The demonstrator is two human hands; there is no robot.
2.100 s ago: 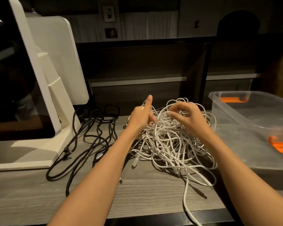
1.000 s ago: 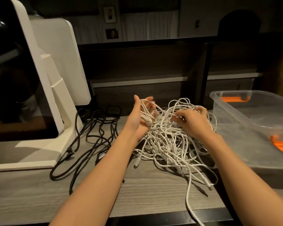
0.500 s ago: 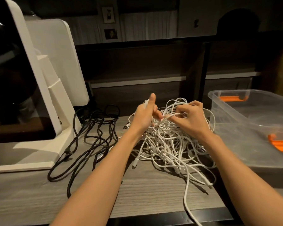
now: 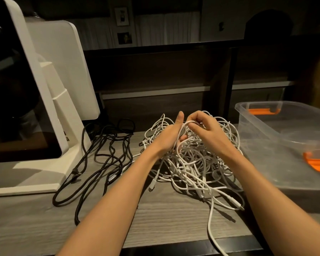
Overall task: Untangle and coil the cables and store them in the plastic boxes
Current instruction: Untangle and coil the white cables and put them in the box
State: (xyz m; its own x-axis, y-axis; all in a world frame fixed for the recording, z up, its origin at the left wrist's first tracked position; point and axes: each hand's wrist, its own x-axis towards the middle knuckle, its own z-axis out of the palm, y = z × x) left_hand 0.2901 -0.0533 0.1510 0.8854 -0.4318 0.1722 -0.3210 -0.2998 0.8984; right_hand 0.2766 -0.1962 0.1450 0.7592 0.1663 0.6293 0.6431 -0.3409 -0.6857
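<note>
Early stage: left hand (image 4: pixel 171 134) grips and right hand (image 4: pixel 204 126) pinches strands atop the tangled white cables (image 4: pixel 190 161); nothing coiled, box (image 4: pixel 257 126) beside right hand apparently empty.

Off to the left of my hands stands a large white-framed screen with a glossy black face (image 4: pixel 11 85), tilted back on its angular white stand (image 4: pixel 63 117), whose flat white base (image 4: pixel 31 174) rests on the grey wood-grain tabletop (image 4: pixel 164 218). A second white rounded panel (image 4: pixel 63 71) sits behind that stand. Beyond my hands runs a dark wooden shelf unit (image 4: pixel 155 71) with a pale strip (image 4: pixel 155 92) along one board. Farther back, above it, I see a pale curtain (image 4: pixel 166 28) and two small framed pictures (image 4: pixel 121 16) on the dim wall, one above the other.
</note>
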